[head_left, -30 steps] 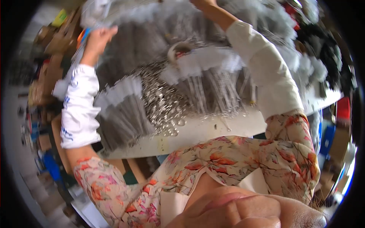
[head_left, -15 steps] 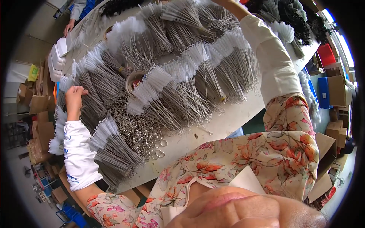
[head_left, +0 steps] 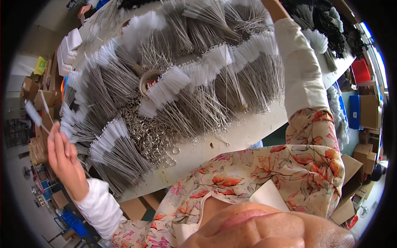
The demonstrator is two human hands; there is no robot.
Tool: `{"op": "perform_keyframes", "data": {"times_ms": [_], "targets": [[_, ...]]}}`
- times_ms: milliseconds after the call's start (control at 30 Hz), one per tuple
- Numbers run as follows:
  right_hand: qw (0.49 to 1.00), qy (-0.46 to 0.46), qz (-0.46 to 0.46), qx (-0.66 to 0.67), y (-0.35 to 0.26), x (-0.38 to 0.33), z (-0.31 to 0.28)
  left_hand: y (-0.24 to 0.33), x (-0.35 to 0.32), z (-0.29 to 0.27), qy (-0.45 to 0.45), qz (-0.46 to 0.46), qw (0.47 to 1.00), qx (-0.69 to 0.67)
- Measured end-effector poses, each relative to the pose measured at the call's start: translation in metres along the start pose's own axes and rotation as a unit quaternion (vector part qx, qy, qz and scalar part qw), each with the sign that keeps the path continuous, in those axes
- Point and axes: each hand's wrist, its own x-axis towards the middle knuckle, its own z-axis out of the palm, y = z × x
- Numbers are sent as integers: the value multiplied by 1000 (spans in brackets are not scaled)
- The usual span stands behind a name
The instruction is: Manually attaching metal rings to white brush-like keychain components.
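Note:
My left hand is raised beyond the table's left edge, its fingers closed on thin wire-handled brushes. One white-bristled brush sticks up above the fingertips; a thinner white one stands beside it. Right of that hand lie bundles of similar brushes with white bristle heads and grey wire stems. My right arm, in a white oversleeve, stretches across the right side of the table. Its hand is cut off by the top edge. Beneath that arm, rows of brush bundles spread over the tabletop.
A heap of metal rings lies between the bundles, near a round container with small coloured items. Stacked white pieces stand at the far left. A co-worker's hand shows there. Cardboard boxes stand at the right.
My left hand has moved left and toward me from the far-left bundles, and brushes now show sticking out of it. My right arm has shifted slightly right.

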Motion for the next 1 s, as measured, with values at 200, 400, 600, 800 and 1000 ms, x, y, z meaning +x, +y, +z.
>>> {"op": "perform_keyframes", "data": {"times_ms": [200,400,600,800,1000], "targets": [[963,5,-261,58,-75,19,2,-21,-76,-8,17,-49,996,-70],[923,-277,-189,192,-207,-47,-49,-60,-137,-34,45,-89,985,-140],[919,-312,-62,233,-227,-65,-23,-86,-168,-33,90,-138,974,-156],[864,-266,-112,414,-212,-52,-11,-110,-179,-35,125,-166,956,-207],[869,-228,-176,402,-204,-48,25,-110,-180,-24,73,-183,951,-238]]}}
